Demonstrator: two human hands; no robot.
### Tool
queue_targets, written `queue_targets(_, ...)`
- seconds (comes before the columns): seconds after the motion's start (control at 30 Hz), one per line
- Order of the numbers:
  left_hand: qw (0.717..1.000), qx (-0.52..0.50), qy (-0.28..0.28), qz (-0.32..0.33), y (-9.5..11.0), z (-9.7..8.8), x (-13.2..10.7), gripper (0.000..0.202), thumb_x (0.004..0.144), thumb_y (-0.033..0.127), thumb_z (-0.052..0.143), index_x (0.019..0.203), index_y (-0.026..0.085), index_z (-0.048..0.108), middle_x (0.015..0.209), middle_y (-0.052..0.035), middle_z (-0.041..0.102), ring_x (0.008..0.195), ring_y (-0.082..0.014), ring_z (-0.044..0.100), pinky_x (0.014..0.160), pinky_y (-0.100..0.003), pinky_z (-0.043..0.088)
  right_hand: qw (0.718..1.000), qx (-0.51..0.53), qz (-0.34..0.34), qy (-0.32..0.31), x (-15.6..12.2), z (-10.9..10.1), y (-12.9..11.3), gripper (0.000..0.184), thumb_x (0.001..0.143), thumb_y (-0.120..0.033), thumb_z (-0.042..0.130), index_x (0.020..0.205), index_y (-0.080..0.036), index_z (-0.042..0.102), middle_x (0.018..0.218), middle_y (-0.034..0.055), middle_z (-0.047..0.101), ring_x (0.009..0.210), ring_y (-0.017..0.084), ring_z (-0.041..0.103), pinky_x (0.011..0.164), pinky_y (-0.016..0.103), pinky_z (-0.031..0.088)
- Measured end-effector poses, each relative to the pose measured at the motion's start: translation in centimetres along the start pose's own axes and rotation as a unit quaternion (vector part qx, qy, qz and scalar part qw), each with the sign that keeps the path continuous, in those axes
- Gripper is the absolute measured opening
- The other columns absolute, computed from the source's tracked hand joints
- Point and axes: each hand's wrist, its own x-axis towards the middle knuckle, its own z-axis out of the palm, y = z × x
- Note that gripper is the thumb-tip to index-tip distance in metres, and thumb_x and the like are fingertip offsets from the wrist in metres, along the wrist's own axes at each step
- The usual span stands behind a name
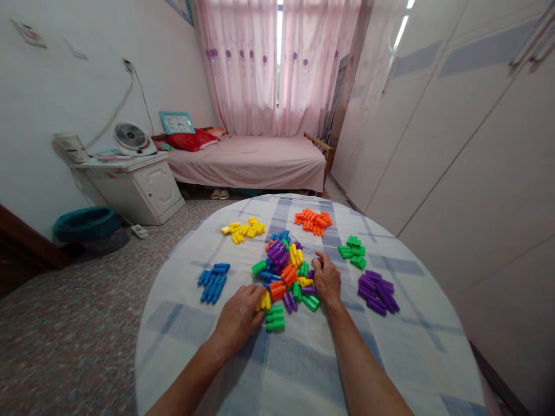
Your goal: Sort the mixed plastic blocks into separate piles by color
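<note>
A mixed heap of small plastic pegs (pixel 284 271) in several colours lies in the middle of a round table with a checked cloth (pixel 303 358). My left hand (pixel 238 320) rests at the heap's near left edge, fingers curled around yellow pegs (pixel 265 300), with green pegs (pixel 274 318) just beside it. My right hand (pixel 326 280) sits at the heap's right edge, fingers bent onto the pegs; what it pinches is hidden. Sorted piles lie around: blue (pixel 213 282), yellow (pixel 243 230), orange (pixel 313 221), green (pixel 353 251), purple (pixel 377 290).
Beyond the table stands a bed with a pink cover (pixel 251 159) under pink curtains. A white cabinet (pixel 134 188) with a small fan (pixel 131 138) is at the left, a teal basin (pixel 84 222) on the floor. Wardrobe doors (pixel 455 144) line the right.
</note>
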Motion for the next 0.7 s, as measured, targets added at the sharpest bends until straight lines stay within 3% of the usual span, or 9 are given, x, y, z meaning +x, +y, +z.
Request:
queue_targets(0.13,0.999,-0.044,0.029,0.007,-0.5,0.2,0.4,0.029,0.075,0.02,0.055,0.103,0.023,0.06,0.101,-0.0061,0.063,0.097,-0.0213,0.056,0.084,-0.031,0.043,1.0,-0.001,-0.004,-0.003,0.0,0.0,0.0,0.042,0.088,-0.036,0.034,0.117,-0.019,0.058,0.098,0.0047,0.068,0.094,0.02,0.059,0.088,0.034,0.036)
queue_targets(0.27,0.994,-0.033,0.101,-0.006,-1.6,-1.5,2.2,0.035,0.078,0.028,0.058,0.112,0.022,0.058,0.108,-0.0068,0.064,0.099,-0.0212,0.058,0.087,-0.031,0.044,1.0,-0.011,-0.009,-0.001,0.0,0.1,0.1,0.042,0.088,-0.036,0.033,0.117,-0.019,0.058,0.098,0.0052,0.068,0.094,0.021,0.059,0.089,0.035,0.035)
queue_targets(0.37,0.988,0.04,0.143,-0.051,-3.3,-3.3,5.3,0.043,0.078,0.033,0.06,0.118,0.02,0.055,0.112,-0.0088,0.063,0.099,-0.0226,0.059,0.087,-0.033,0.045,1.0,-0.017,-0.011,0.001,0.0,0.2,0.3,0.041,0.088,-0.036,0.034,0.117,-0.019,0.058,0.097,0.0049,0.068,0.093,0.021,0.06,0.088,0.035,0.035)
queue_targets(0.57,0.968,0.158,0.133,-0.145,-7.4,-5.2,12.8,0.039,0.079,0.035,0.058,0.114,0.02,0.058,0.11,-0.0107,0.064,0.101,-0.0257,0.059,0.081,-0.033,0.048,1.0,-0.016,-0.009,0.002,0.0,0.3,0.4,0.041,0.087,-0.036,0.035,0.117,-0.019,0.058,0.098,0.0043,0.068,0.094,0.021,0.059,0.089,0.035,0.034)
queue_targets(0.7,0.959,0.178,0.171,-0.139,-7.1,-4.9,14.9,0.041,0.078,0.038,0.059,0.114,0.017,0.059,0.114,-0.0141,0.06,0.103,-0.0287,0.057,0.085,-0.037,0.046,1.0,-0.005,-0.008,0.004,0.0,0.1,0.1,0.041,0.087,-0.034,0.034,0.116,-0.019,0.058,0.097,0.0042,0.068,0.095,0.021,0.059,0.09,0.035,0.035)
